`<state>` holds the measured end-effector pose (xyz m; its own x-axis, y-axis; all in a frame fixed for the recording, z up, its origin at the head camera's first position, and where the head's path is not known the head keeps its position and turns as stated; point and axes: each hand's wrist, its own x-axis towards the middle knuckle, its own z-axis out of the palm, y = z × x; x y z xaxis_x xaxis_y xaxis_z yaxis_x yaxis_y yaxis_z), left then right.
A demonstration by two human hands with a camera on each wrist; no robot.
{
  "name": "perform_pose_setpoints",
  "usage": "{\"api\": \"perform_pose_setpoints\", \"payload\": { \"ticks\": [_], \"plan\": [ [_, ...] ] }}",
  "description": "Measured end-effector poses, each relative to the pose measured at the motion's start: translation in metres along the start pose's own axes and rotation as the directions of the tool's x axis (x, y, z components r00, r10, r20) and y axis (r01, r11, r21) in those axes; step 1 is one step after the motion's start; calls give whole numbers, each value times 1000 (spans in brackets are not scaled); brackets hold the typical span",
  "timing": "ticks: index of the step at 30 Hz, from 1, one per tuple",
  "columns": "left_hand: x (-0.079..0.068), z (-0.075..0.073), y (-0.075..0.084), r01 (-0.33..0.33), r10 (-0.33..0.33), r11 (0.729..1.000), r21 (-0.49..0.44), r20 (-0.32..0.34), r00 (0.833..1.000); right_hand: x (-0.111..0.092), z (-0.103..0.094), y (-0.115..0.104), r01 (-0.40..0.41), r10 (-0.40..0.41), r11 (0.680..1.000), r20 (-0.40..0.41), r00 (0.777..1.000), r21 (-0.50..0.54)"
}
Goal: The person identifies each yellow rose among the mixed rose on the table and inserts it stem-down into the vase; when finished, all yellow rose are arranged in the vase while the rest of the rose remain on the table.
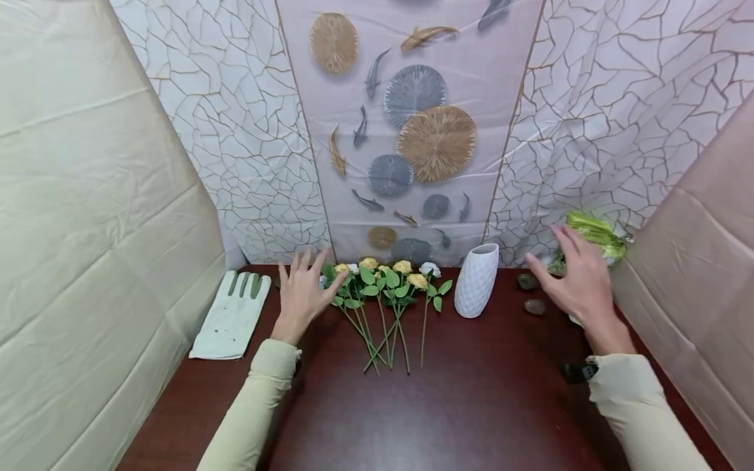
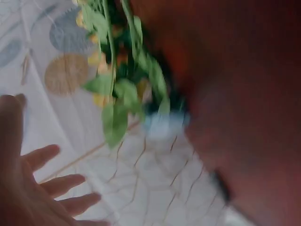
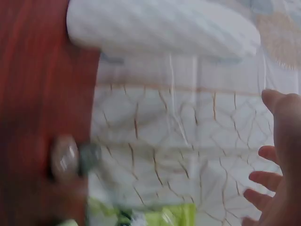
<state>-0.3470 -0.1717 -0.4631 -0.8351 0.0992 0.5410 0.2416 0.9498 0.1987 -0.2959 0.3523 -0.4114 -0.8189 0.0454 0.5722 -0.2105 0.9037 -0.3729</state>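
My left hand (image 1: 306,291) hovers with spread fingers at the left end of a bunch of artificial roses (image 1: 383,281), yellow and white with green leaves and stems, lying on the dark red-brown table. In the left wrist view a pale blue rose (image 2: 164,125) shows at the edge of the bunch, apart from the fingers. My right hand (image 1: 580,281) is raised with fingers apart, holding nothing. It is nearest to two dark stones (image 1: 535,307) and a green plastic packet (image 1: 596,235) behind it. A white textured vase (image 1: 476,281) stands between the roses and my right hand.
A white work glove (image 1: 232,315) with green between its fingers lies at the left side of the table (image 1: 436,418). Patterned cloth (image 1: 265,131) hangs along the back, and beige cloth walls (image 1: 100,261) close off both sides.
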Motion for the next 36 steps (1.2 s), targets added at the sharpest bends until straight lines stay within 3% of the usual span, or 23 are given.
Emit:
{"api": "perform_pose_setpoints", "payload": {
  "ticks": [4,8,12,15,19,22,26,30,33,36],
  "plan": [
    [-19,16,8,29,-30,990,-135,-8,1000,-14,23,-16,-31,30,971,5,1000,238],
    [-34,30,17,126,-94,952,-280,124,988,-23,48,-27,-99,89,921,44,995,377],
    [-40,36,24,235,-128,893,-383,284,950,-27,66,-35,-152,136,875,69,988,459],
    [-40,37,28,291,-130,864,-411,376,917,-28,76,-40,-166,151,850,72,986,500],
    [-40,36,31,363,-138,827,-428,472,871,-30,88,-44,-169,148,826,82,986,537],
    [-40,36,32,398,-141,803,-443,508,850,-33,97,-47,-181,149,815,103,983,551],
    [-41,38,32,413,-132,780,-470,521,843,-39,107,-46,-192,154,841,117,981,506],
    [-41,39,33,432,-127,734,-524,520,845,-42,113,-45,-171,150,864,82,985,474],
    [-40,35,34,430,-125,697,-574,493,861,-42,115,-45,-145,140,869,46,989,473],
    [-36,30,35,400,-124,683,-612,443,888,-41,116,-45,-122,125,874,25,992,471]
  ]
}}
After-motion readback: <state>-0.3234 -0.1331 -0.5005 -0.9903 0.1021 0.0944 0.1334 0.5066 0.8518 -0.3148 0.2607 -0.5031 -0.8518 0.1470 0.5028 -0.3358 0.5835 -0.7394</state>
